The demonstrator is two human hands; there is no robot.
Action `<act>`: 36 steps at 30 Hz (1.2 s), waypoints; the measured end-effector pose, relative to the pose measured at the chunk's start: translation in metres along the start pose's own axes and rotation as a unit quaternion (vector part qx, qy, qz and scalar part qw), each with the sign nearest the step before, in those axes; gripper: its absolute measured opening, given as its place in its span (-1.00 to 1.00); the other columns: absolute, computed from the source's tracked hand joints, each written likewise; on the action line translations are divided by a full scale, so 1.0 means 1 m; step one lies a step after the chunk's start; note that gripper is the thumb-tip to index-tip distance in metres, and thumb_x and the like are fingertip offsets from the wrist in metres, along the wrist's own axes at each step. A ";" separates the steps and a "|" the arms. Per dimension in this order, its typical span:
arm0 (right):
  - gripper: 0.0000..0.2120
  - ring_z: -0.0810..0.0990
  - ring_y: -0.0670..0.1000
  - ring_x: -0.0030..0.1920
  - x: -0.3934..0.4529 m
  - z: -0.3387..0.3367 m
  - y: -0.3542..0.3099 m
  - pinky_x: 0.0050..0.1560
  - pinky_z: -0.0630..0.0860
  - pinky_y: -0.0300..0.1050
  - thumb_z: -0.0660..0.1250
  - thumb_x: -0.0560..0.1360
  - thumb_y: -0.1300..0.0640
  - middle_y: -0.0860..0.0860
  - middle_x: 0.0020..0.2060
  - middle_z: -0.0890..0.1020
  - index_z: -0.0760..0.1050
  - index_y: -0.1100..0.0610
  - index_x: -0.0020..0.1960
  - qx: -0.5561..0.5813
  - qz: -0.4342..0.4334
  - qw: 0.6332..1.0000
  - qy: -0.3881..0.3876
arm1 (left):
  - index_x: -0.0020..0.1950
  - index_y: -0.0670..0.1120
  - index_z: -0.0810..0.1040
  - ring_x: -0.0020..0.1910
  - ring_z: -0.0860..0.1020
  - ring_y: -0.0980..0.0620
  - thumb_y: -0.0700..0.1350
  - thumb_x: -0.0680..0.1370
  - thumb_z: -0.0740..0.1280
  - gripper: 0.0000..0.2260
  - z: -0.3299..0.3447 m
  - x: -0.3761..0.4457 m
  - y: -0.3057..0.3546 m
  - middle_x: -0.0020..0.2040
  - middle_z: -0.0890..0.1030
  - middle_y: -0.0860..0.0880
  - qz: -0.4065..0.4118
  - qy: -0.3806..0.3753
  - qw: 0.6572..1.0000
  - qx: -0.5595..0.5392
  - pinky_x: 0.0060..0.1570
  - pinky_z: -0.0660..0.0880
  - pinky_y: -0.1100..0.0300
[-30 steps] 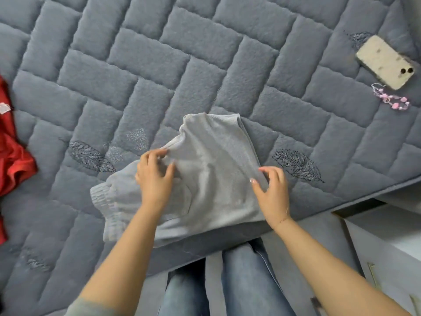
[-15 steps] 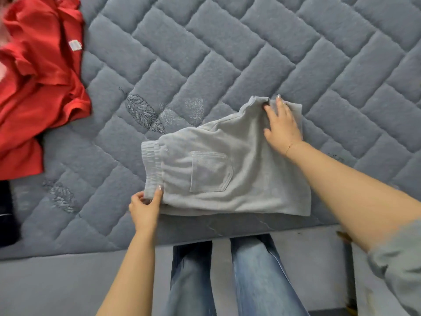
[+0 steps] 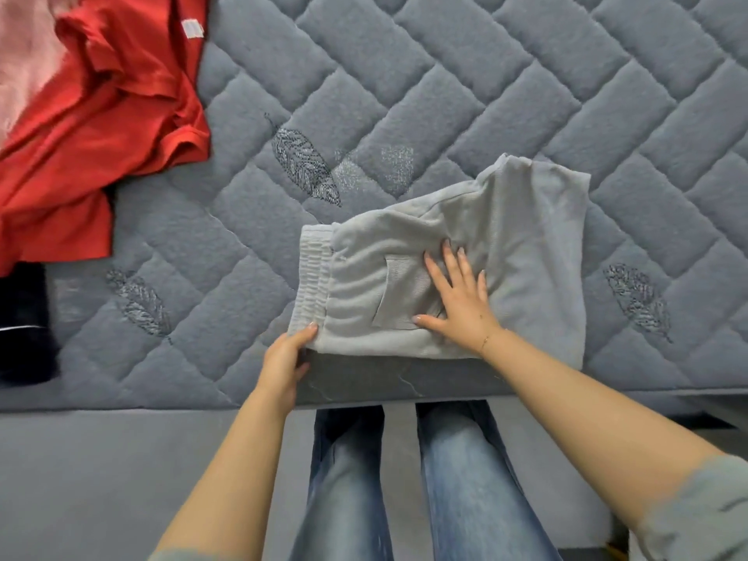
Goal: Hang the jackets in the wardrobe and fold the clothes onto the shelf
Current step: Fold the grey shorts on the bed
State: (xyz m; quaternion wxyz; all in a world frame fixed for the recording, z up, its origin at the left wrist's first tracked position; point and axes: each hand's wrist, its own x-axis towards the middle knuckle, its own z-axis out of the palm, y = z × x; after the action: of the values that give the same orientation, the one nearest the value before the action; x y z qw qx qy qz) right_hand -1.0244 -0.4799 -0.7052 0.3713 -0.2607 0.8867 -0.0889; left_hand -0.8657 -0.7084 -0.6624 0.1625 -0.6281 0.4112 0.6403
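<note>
Grey shorts (image 3: 506, 244) lie flat under right hand's fingers (image 3: 453, 261).

The folded sweatpants (image 3: 485, 253) lie on the quilted bed cover (image 3: 445, 95), at its near edge. The right hand (image 3: 459, 299) rests flat on them, fingers (image 3: 453, 263) spread over the back pocket (image 3: 404, 293). Left of those fingers is the waistband (image 3: 311, 277), its near corner pinched by the left hand (image 3: 285, 360). Far left of both hands lies a T-shirt (image 3: 101, 115), with a dark garment (image 3: 24, 321) nearer than it.
</note>
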 end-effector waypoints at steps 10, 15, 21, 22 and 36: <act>0.04 -0.35 0.04 0.54 -0.047 0.020 0.010 0.51 -0.25 0.11 0.38 0.45 -0.20 0.01 0.53 -0.37 -0.38 -0.08 0.53 -0.010 0.014 1.000 -0.018 | 0.37 -0.07 0.34 0.21 0.52 -0.08 -0.10 0.47 0.49 -0.46 0.021 0.003 -0.002 0.27 0.50 -0.09 0.079 0.088 0.993 0.024 0.21 0.46 0.05; -0.43 0.15 -0.01 0.52 -0.047 -0.009 0.027 0.51 0.08 -0.08 0.39 0.52 0.15 0.00 0.53 0.21 0.31 0.04 0.49 0.228 0.005 0.973 0.037 | 0.30 -0.07 0.46 0.29 0.32 -0.10 -0.14 0.43 0.49 -0.54 0.058 -0.026 0.035 0.28 0.40 -0.11 0.329 0.207 0.863 0.323 0.21 0.22 0.17; -0.71 0.47 0.24 0.24 -0.004 -0.089 0.079 0.30 0.25 -0.15 0.38 0.45 0.36 0.21 0.21 0.54 0.59 0.26 0.17 0.164 0.028 0.958 0.232 | 0.18 -0.10 0.54 0.24 0.42 -0.08 -0.17 0.49 0.41 -0.73 0.161 -0.029 0.080 0.19 0.51 -0.05 0.453 0.035 0.799 0.394 0.25 0.32 0.04; -0.68 0.45 0.26 0.25 0.008 -0.103 0.091 0.33 0.25 -0.09 0.39 0.44 0.34 0.22 0.23 0.52 0.57 0.26 0.20 0.146 0.034 0.956 0.251 | 0.20 -0.08 0.53 0.24 0.42 -0.07 -0.14 0.49 0.41 -0.71 0.181 -0.023 0.087 0.20 0.51 -0.04 0.461 0.018 0.784 0.416 0.24 0.32 0.01; -0.81 0.49 0.21 -0.04 0.059 -0.156 0.171 -0.07 0.27 0.01 0.33 0.34 0.28 0.12 -0.13 0.54 0.50 0.19 -0.05 0.033 -0.035 0.981 0.187 | -0.02 0.01 0.62 -0.06 0.54 0.03 -0.05 0.47 0.44 -0.89 0.286 0.030 0.126 -0.18 0.48 0.14 0.479 -0.052 0.753 0.449 0.09 0.34 0.02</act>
State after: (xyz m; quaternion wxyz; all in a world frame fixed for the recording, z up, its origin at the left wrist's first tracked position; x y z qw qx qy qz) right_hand -1.2371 -0.3718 -0.6909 0.2039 -0.2578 0.9275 -0.1780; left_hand -1.1537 -0.5858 -0.6865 0.1192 -0.1698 0.8894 0.4074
